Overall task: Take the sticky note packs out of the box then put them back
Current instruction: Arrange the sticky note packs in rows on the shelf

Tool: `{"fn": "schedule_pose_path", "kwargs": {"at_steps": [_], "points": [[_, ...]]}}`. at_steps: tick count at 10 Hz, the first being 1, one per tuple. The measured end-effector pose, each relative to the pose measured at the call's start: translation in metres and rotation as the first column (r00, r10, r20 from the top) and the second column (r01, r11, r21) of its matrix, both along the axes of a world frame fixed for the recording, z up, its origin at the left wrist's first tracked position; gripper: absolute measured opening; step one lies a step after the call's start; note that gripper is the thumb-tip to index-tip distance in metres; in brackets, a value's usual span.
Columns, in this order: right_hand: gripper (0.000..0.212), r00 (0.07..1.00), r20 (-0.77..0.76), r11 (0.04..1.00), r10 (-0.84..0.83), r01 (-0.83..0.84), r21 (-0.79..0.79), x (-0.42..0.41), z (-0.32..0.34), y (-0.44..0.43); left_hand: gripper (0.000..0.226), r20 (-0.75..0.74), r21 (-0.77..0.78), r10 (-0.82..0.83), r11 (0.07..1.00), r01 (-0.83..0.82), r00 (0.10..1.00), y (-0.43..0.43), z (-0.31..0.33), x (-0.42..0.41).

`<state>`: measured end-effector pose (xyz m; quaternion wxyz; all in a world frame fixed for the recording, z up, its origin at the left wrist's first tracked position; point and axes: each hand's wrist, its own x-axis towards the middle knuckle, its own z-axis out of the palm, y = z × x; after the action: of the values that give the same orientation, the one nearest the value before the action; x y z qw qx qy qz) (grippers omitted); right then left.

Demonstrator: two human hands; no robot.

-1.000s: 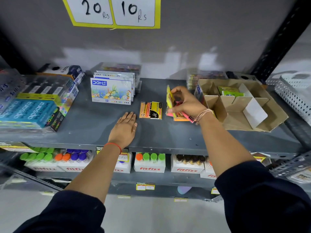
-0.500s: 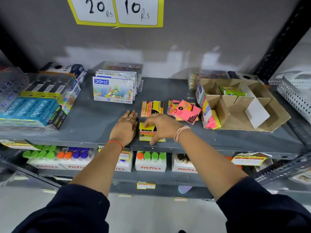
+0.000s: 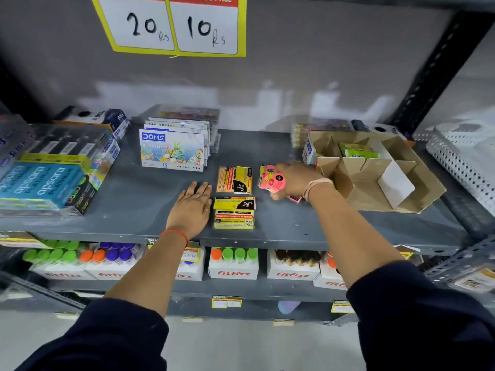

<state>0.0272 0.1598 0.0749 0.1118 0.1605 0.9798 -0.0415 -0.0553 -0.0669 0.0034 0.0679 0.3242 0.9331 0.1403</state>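
Two yellow sticky note packs lie on the grey shelf (image 3: 112,215): one (image 3: 234,213) near the front edge, another with an orange pack (image 3: 235,180) just behind it. My left hand (image 3: 193,207) rests flat on the shelf, touching the left side of the front pack. My right hand (image 3: 293,180) is closed around a pink sticky note pack (image 3: 273,181) from a small pile beside the box. The open cardboard box (image 3: 375,180) with dividers stands at the right; a green pack (image 3: 357,150) sits in its back compartment.
A DOMS oil pastels box (image 3: 172,153) stands behind the packs. Apsara pencil boxes (image 3: 45,183) fill the left. More stationery lines the back wall. A perforated white rack (image 3: 466,162) is at far right. Fitfizz bottle cartons (image 3: 233,263) sit on the lower shelf.
My right hand left the yellow pack near the front edge, moved back right and closed on the pink pack beside the box. My left hand stayed flat.
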Motion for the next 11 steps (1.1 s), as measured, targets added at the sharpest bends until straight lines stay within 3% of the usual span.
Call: {"fn": "schedule_pose_path", "kwargs": {"at_steps": [3,5,6,9,10,11], "points": [[0.059,0.977,-0.213,0.946,0.021,-0.088,-0.313,0.015,0.01,0.0,0.047,0.003,0.007,0.006,1.0,-0.006,1.0,-0.001,-0.002,-0.001],[0.042,0.976,-0.034,0.893,0.217,-0.212,-0.397,0.043,0.005,-0.022,0.047,-0.005,0.002,0.007,1.0,-0.007,1.0,-0.001,-0.002,-0.001],[0.047,0.972,0.02,0.911,0.232,-0.21,-0.354,0.05,-0.012,-0.026,0.047,-0.008,-0.009,0.009,1.0,-0.009,1.0,0.0,-0.003,-0.001],[0.054,0.982,-0.126,0.93,0.139,-0.173,-0.324,0.042,-0.015,-0.018,0.047,-0.016,-0.005,0.015,1.0,-0.015,1.0,0.0,-0.005,-0.002],[0.052,0.977,-0.2,0.961,0.077,-0.126,-0.247,0.032,0.003,0.003,0.047,-0.017,-0.01,0.016,1.0,-0.016,1.0,0.001,-0.005,-0.003],[0.062,0.998,-0.008,0.996,0.068,-0.069,-0.058,0.009,0.015,0.022,0.047,-0.018,-0.018,0.015,1.0,-0.016,1.0,0.001,-0.005,-0.003]]}}
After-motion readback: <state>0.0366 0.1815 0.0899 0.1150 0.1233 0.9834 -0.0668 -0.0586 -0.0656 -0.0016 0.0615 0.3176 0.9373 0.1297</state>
